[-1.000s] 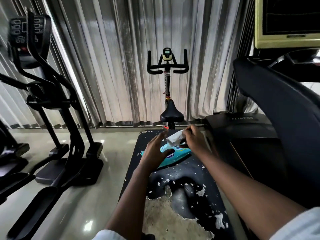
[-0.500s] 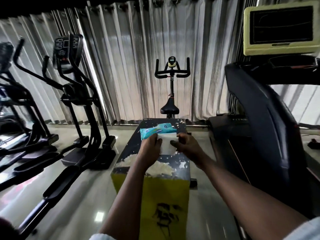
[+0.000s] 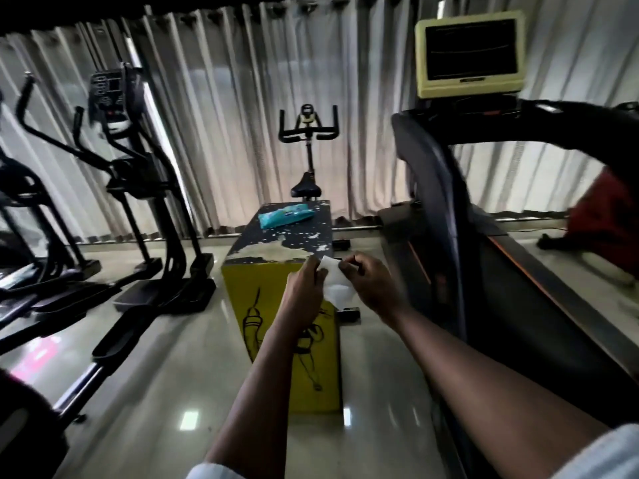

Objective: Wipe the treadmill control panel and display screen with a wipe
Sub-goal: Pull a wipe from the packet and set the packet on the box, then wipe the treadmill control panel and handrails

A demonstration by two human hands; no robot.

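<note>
Both hands' fingers [image 3: 345, 262] pinching white wipe [image 3: 337, 286], treadmill [image 3: 449, 202] at rt

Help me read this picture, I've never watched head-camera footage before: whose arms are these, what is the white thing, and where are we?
The camera sits on a person's head and looks forward and down, so the arms are the wearer's own. The left hand and right hand hold a white wipe between them, each with a pinching grip. Ahead stands a yellow box with a teal wipe pack lying on its worn dark top. To the right is the treadmill with its display screen up high. An exercise bike stands by the curtains.
</note>
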